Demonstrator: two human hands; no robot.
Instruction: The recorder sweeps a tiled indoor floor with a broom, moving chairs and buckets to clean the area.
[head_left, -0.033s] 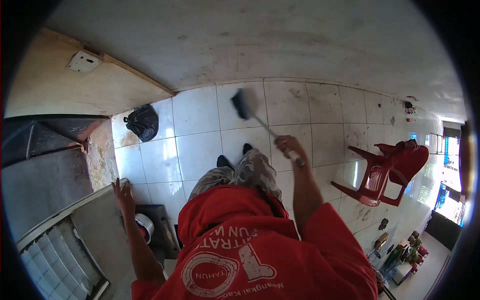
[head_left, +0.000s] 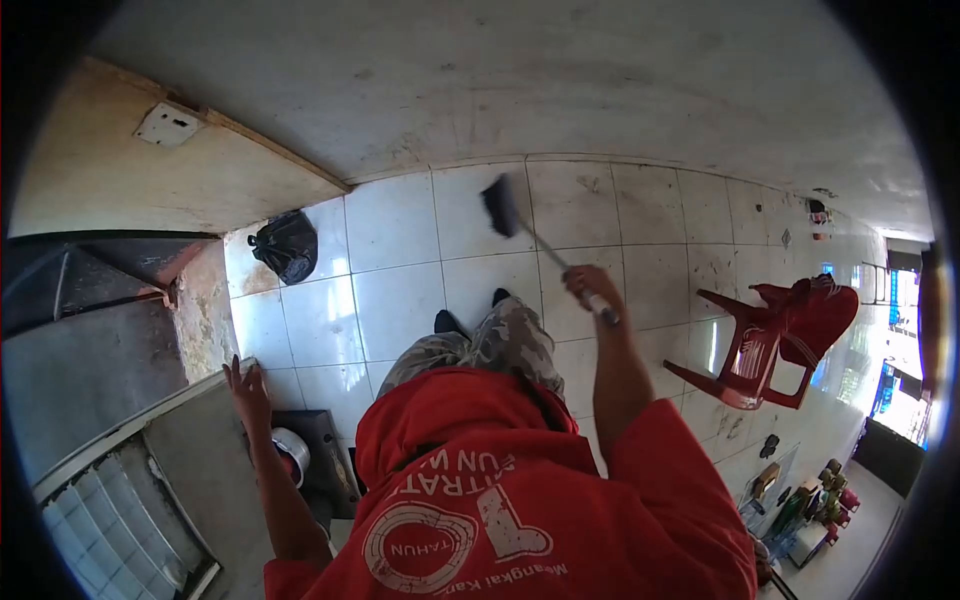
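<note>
In my right hand is a long-handled brush, its pale grip wrapped by my fingers. A thin grey rod leads from the hand to a dark, slightly blurred head. That head is over the white tiled floor, in front of my feet; whether it touches the tiles I cannot tell. My left hand is out to the left with its fingers apart, holding nothing. It lies beside the upper end of a pale-framed panel; contact is unclear.
A knotted black plastic bag sits on the floor at the left, near a wooden board. A grey wall bounds the far side. To the right stands a red plastic chair. A silvery pot is below my left hand.
The brush head has swung a little to the right. My right hand has shifted slightly right with it, while my left hand stays in place.
</note>
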